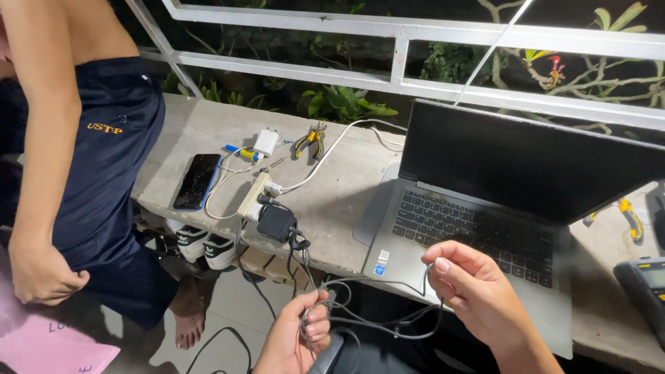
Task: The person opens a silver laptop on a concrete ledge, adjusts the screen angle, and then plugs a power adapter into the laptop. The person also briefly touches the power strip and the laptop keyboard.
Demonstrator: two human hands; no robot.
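Left hand (294, 339), bottom centre of the frame, is closed round a bundle of thin grey cable (374, 322), loops gathered in the fist w/ thumb pressed on top. Right hand (471, 287), lower right of centre, pinches another stretch of the same cable between thumb and fingertips; grip closed, other fingers curled loose. The cable sags in loops between the two hands, below the front edge of the concrete ledge (339, 187), and strands run up toward the black power adapter (277, 221) at the ledge's edge.

Step in hand, as I judge it: sorting or coiling the cable, one hand holding the gathered loops while the other feeds a length. Next move likely calls for keeping the pinch light so the wire slides, and watching that loops don't cross and knot.

Outward: open laptop (485, 228), screen dark, sits on the ledge just above the right hand. Left of centre, a white power strip (253, 196) holds the adapter plus a white plug w/ white cord. Near it, a white charger (266, 142), pliers w/ yellow grips (309, 140), a dark phone (197, 181).

Containers: none seen, nothing boxed or binned. Shoes (204, 248) sit under the ledge. A second person (104, 173) in dark shorts stands upper left, barefoot. White railing (415, 31) and plants along the top. Grey meter (648, 291) at the right edge.
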